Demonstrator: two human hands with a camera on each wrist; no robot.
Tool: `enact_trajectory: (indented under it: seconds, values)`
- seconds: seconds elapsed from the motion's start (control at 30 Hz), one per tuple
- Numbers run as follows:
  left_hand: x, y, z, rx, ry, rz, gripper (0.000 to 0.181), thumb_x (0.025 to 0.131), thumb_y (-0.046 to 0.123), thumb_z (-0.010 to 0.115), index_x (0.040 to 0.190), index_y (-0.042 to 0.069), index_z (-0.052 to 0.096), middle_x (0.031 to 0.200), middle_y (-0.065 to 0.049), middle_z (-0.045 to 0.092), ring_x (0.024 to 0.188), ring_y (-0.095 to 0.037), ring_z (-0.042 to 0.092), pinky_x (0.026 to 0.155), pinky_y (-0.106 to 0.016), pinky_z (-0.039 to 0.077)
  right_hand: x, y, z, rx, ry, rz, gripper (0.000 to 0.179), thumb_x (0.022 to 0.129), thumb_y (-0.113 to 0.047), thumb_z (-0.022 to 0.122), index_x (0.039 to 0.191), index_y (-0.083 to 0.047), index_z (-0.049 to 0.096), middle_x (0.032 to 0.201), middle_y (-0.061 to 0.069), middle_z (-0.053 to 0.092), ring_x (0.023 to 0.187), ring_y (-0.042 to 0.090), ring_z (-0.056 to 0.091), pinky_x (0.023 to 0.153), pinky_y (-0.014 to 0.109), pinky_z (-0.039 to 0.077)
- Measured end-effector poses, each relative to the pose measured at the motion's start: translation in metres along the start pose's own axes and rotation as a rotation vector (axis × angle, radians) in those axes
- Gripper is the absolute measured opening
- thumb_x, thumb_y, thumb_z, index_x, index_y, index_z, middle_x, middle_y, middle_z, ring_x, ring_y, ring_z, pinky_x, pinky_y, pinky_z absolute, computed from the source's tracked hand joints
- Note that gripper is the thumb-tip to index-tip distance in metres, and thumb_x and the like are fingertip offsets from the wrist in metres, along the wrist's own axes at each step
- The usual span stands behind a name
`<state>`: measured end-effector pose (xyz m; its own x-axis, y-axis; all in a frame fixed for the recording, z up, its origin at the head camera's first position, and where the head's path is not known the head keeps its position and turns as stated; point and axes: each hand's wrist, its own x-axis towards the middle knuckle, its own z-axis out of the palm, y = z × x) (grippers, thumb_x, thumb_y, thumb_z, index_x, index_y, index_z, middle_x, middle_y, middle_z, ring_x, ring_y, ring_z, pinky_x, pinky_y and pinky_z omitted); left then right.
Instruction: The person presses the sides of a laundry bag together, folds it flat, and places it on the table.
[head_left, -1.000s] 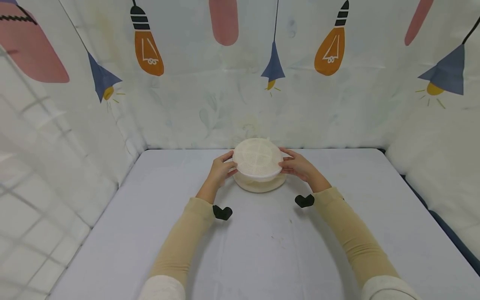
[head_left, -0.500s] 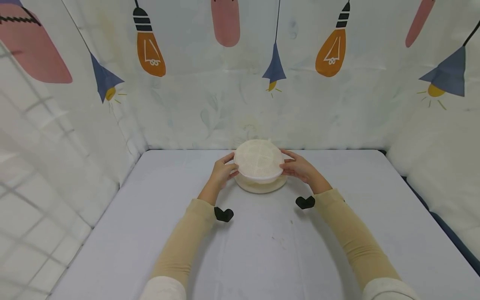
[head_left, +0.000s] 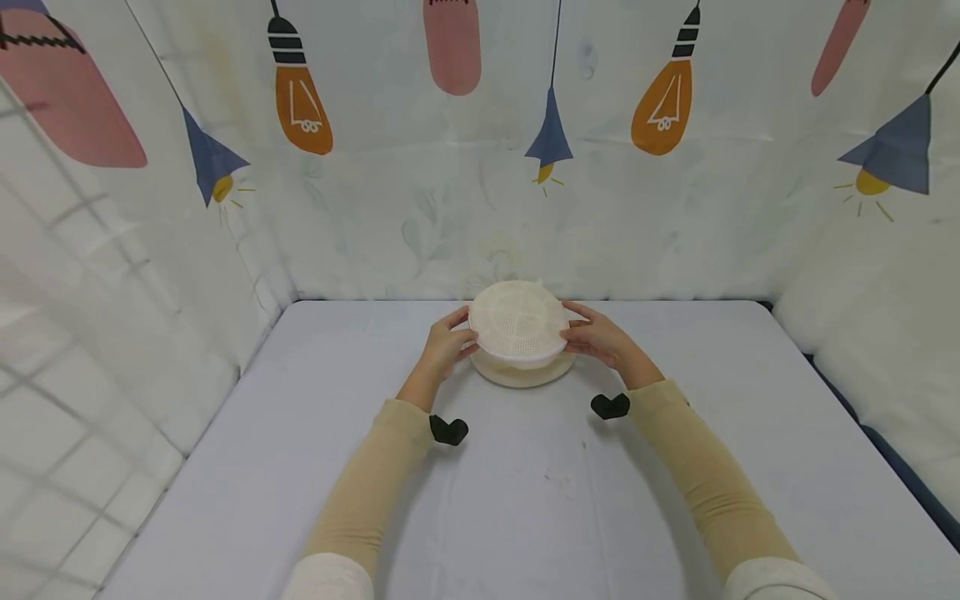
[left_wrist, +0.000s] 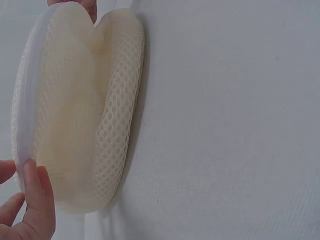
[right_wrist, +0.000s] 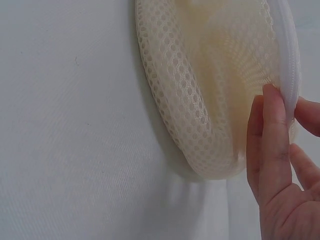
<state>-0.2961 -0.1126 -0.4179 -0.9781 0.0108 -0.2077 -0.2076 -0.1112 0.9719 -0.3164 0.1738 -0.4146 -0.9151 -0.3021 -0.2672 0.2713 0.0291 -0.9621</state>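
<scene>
A round cream mesh laundry bag (head_left: 519, 321) is held up at the far middle of the table by both hands. Its flat mesh top tilts toward me, and a pale band (left_wrist: 31, 95) runs round the upper rim. Below the band the soft sides sag into a thick, padded-looking lower ring (right_wrist: 175, 75) close over the white cloth. My left hand (head_left: 447, 340) pinches the rim on the left between thumb and fingers. On the opposite side my right hand (head_left: 600, 337) pinches the same rim. The bag's inside is hidden in the head view.
A white cloth covers the table (head_left: 510, 500). Just beyond the bag rises a fabric wall (head_left: 375, 208) printed with lamps and bulbs, with more hanging fabric at left and right. Dark heart-shaped pieces (head_left: 448, 430) stick out at both cuffs.
</scene>
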Motion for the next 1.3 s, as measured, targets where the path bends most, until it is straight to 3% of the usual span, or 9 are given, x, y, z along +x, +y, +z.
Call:
enact_trajectory:
  seconds: [0.77,1.1,1.3]
  values:
    - [0.0019,-0.0078,-0.0018,0.012,-0.014,0.005,0.071,0.095,-0.01,0.058,0.16,0.008,0.036,0.157,-0.016,0.038,0.115,-0.03,0.057,0.103,-0.041,0.051,0.0013,0.0036,-0.0008,-0.021,-0.013,0.007,0.078,0.101,0.007,0.056,0.166,-0.014,0.018,0.148,0.027,0.04,0.088,0.012,0.065,0.079,0.023,0.058]
    - [-0.0001,-0.0075,0.0001,0.02,0.003,-0.01,0.066,0.095,-0.007,0.059,0.157,0.006,0.041,0.158,-0.012,0.039,0.112,-0.027,0.058,0.094,-0.032,0.056,0.0038,0.0034,-0.0014,-0.053,-0.01,0.016,0.077,0.101,0.004,0.058,0.166,-0.014,0.019,0.148,0.027,0.041,0.088,0.012,0.066,0.079,0.024,0.058]
    - [-0.0013,-0.0083,0.001,0.022,-0.002,-0.011,0.066,0.095,-0.007,0.059,0.158,0.006,0.039,0.159,-0.013,0.039,0.115,-0.029,0.058,0.099,-0.036,0.054,0.0041,0.003,-0.0018,-0.063,-0.011,0.024,0.078,0.101,0.005,0.058,0.165,-0.014,0.019,0.147,0.027,0.042,0.089,0.013,0.066,0.08,0.025,0.058]
